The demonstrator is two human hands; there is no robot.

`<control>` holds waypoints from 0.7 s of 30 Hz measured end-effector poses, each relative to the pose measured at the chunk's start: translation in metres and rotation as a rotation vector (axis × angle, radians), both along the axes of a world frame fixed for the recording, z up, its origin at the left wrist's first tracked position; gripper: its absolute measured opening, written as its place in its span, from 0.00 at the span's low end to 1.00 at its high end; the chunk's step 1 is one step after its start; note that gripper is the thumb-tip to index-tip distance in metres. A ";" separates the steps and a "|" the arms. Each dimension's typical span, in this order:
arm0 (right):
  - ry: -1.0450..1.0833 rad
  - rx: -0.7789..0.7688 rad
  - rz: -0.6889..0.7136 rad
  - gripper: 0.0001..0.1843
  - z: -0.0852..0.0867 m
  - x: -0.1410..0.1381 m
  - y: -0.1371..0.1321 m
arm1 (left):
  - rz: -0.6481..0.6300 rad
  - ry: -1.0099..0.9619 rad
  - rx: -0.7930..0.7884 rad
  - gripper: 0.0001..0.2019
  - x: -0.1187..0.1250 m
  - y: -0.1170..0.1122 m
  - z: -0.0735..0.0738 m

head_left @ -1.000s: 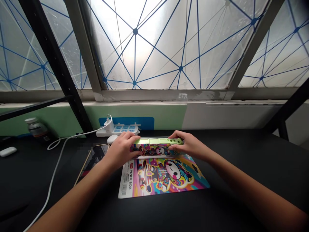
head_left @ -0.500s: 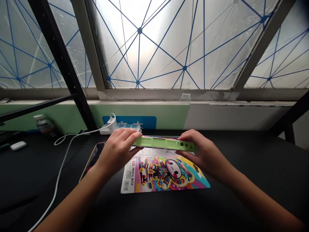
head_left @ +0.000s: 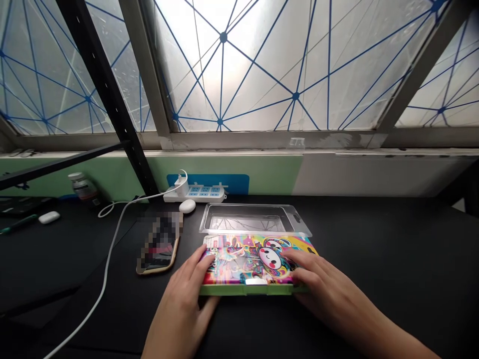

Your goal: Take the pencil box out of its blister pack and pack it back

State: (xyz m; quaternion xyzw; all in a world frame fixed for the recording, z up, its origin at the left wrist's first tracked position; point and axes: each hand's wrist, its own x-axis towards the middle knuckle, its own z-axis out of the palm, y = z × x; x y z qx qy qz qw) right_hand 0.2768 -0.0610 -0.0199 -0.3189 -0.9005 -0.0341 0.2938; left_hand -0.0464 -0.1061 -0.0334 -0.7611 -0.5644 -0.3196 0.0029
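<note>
A pencil box with a colourful cartoon lid and a green front edge is between my two hands, lid facing up. My left hand grips its left end, fingers on the lid and thumb below the front edge. At the right end, my right hand holds it with fingers over the printed character. Behind the box lies a clear plastic blister shell. The printed backing card shows only at its far strip; the box covers most of it.
To the left lie a phone and a white rounded case. A white power strip stands by the wall, its cable running down the left side. A bottle and a black metal post are farther left.
The pencil box has come down and nearer to me, turning from its green narrow side to its printed lid. It now covers most of the card. My hands moved with it.
</note>
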 end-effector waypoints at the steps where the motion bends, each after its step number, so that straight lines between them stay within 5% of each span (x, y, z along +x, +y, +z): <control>1: 0.008 -0.093 -0.018 0.12 -0.002 0.000 0.002 | 0.047 -0.029 -0.053 0.28 0.000 -0.003 -0.002; 5: 0.039 -0.304 -0.060 0.25 -0.004 0.003 0.004 | 0.041 -0.054 -0.182 0.36 -0.001 -0.007 -0.002; 13: 0.087 -0.467 -0.166 0.37 0.004 0.013 0.011 | 0.053 -0.119 -0.278 0.34 -0.005 -0.001 -0.003; 21: 0.143 -0.585 -0.156 0.28 0.022 0.013 0.015 | 0.063 -0.166 -0.350 0.43 -0.001 0.002 0.003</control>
